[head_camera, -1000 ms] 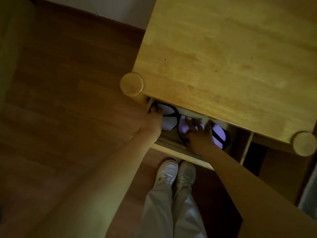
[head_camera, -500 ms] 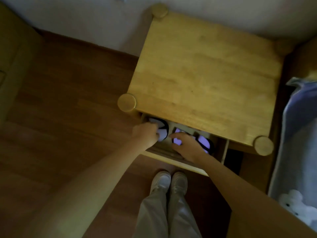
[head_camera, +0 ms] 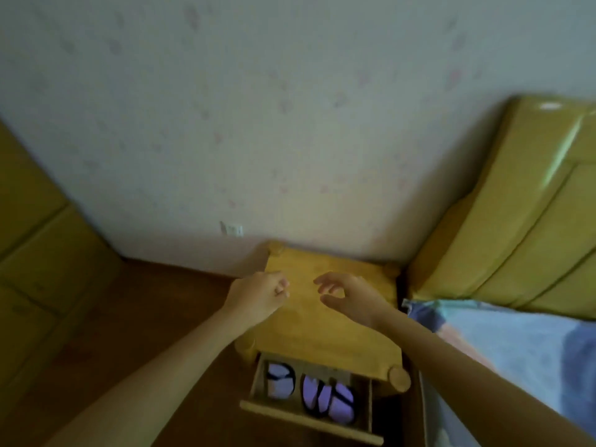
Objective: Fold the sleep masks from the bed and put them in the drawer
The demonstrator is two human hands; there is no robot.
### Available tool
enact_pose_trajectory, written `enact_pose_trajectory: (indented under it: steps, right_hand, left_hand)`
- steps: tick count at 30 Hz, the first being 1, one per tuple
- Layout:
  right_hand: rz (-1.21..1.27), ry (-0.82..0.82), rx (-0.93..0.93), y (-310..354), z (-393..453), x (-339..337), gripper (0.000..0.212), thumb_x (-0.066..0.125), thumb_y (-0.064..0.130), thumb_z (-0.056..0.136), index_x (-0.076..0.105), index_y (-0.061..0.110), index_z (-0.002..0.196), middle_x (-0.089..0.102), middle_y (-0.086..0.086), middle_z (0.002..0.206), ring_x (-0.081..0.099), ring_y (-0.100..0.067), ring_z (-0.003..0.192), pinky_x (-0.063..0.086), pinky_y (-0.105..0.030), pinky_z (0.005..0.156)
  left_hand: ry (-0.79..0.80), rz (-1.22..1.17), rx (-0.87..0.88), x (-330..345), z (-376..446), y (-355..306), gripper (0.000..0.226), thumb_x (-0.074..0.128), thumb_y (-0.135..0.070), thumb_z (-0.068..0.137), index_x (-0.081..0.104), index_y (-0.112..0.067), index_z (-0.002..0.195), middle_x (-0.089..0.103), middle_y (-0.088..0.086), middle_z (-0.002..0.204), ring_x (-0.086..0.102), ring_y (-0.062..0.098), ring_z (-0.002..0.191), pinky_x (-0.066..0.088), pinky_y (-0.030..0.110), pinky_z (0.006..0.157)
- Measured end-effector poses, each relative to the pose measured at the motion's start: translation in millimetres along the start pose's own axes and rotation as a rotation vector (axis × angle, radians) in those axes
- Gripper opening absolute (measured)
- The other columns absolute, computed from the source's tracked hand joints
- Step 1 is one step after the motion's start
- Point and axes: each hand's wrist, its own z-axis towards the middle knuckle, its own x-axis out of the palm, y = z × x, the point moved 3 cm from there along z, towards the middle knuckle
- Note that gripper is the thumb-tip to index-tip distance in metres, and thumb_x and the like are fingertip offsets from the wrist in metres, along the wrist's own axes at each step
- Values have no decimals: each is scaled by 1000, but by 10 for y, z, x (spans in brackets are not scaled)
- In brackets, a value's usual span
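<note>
The wooden nightstand's drawer [head_camera: 309, 424] stands pulled out at the bottom middle. Folded purple sleep masks with black trim lie in it: one [head_camera: 280, 380] on the left, two more [head_camera: 327, 400] side by side to its right. Both hands hover above the nightstand top [head_camera: 322, 321], well clear of the drawer. My left hand [head_camera: 258, 298] has its fingers curled in and holds nothing. My right hand [head_camera: 350, 296] is empty with its fingers spread and bent.
A bed with a light blue cover [head_camera: 516, 356] and a yellow padded headboard [head_camera: 516, 221] fills the right side. A pale wall with a socket [head_camera: 233, 230] is behind the nightstand. Yellow furniture [head_camera: 35, 240] stands at left on brown wood floor [head_camera: 135, 317].
Both hands have come up out of the drawer and now hover over the nightstand top. The masks stay in the drawer. The view has tilted up to show the wall and headboard.
</note>
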Motion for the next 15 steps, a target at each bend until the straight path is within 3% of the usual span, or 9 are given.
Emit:
enact_pose_trajectory:
  steps: [3,8,12,15]
  right_hand:
    - [-51,-141,-65,469,-368,-695,27,60,29,89,61,28,116,67,12,106,61,-8,101,50,-36,90]
    - [-223,-331,-100,1241,-982,-1591,32,58,35,90,55,33,122,63,14,118,56,-3,108,47,-29,96]
    - [-296,-525,-66,1784,-1570,-2037,35,59,34,90,55,32,124,64,15,116,56,0,104,48,-25,92]
    - [-324,-674,15,2061,-2035,-2160,34,58,35,90,55,33,124,62,16,118,53,2,100,47,-24,90]
  left_hand:
    - [-121,22,97,-801,-184,-401,18,54,-33,89,64,-27,103,69,-10,99,64,11,94,50,28,81]
    - [-302,128,293,-1993,-576,-884,20,50,-39,89,62,-34,104,67,-17,96,63,3,90,47,25,76]
    - [-373,124,478,-2648,-845,-1145,21,51,-44,88,60,-39,106,60,-23,85,58,-3,83,45,24,73]
    - [-399,91,629,-2948,-1011,-1340,20,52,-47,89,60,-40,105,63,-23,89,57,-5,82,44,21,70]
